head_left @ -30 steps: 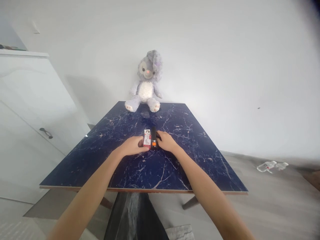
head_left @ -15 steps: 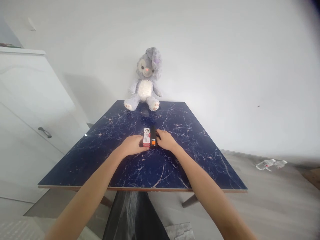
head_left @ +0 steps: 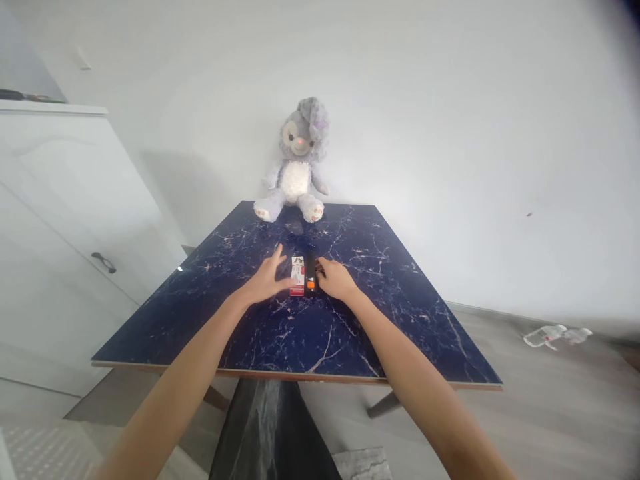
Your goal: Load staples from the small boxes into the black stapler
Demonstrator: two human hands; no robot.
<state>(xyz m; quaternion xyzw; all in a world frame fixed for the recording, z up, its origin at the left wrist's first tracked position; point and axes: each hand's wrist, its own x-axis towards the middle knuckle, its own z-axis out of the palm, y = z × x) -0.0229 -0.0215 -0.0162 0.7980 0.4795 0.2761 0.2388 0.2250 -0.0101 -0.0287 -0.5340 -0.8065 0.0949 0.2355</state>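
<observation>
A small white and red box (head_left: 297, 275) lies on the dark blue marbled table (head_left: 280, 340), its printed face up. Close along its right side is a narrow black object with an orange patch (head_left: 311, 275); its exact kind cannot be made out. My left hand (head_left: 266, 279) is open beside the box, fingers spread, with the thumb by the box's lower left edge. My right hand (head_left: 336, 278) has its fingers curled against the right side of the black object, their tips partly hidden.
A grey plush rabbit (head_left: 296, 177) sits at the table's far edge against the wall. A white cabinet (head_left: 60, 220) with a dark handle stands on the left. Clear plastic bottles (head_left: 545, 336) lie on the floor at the right.
My left hand has let go of the box and spread its fingers, moving slightly away to the left. My right hand stays at the black object. The view has shifted slightly.
</observation>
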